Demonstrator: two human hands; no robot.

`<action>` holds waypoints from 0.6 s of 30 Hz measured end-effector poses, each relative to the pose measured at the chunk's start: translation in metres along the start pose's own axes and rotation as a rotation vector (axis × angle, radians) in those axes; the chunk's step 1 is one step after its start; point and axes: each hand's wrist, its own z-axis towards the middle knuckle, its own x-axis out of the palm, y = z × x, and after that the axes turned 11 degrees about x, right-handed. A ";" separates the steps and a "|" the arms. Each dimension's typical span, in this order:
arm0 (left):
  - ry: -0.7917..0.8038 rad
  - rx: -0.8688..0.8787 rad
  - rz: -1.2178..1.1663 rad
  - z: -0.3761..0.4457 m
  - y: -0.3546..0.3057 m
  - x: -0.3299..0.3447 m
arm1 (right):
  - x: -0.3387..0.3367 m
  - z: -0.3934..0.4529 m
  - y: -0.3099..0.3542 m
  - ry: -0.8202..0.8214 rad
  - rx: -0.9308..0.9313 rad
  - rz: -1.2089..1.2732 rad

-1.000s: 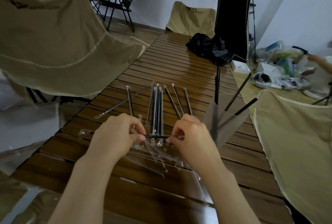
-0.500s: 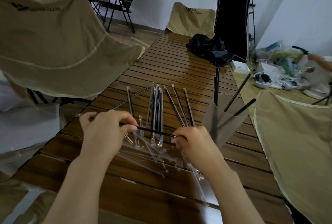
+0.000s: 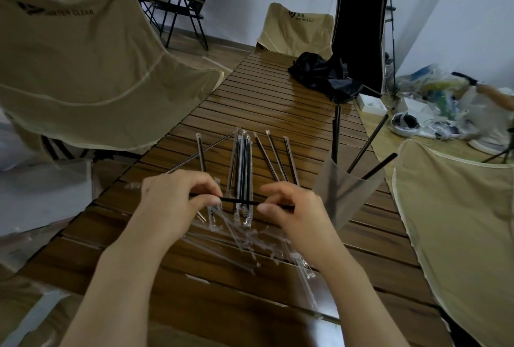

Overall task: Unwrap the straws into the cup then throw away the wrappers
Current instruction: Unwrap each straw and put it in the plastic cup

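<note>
Straws are the job here: one black straw (image 3: 239, 202) is held level just above the table (image 3: 278, 101), the left hand (image 3: 172, 202) pinching one end and the right hand (image 3: 292, 207) pinching the other. Whether any wrapper remains on it I cannot tell. More wrapped straws (image 3: 242, 163) lie beyond the hands, empty wrappers (image 3: 244, 238) lie nearer the person, and the clear cup (image 3: 342, 193) at right holds three straws. Unwrapping looks mid-step; next the freed straw likely needs carrying right and tipping into the cup.
</note>
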 end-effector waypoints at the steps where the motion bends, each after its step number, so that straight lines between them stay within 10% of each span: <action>1: 0.007 0.021 -0.026 0.000 -0.001 0.001 | -0.002 -0.002 0.003 -0.016 -0.017 0.040; 18: -0.070 0.029 -0.191 0.001 -0.011 0.001 | -0.003 -0.007 0.022 0.009 0.043 0.775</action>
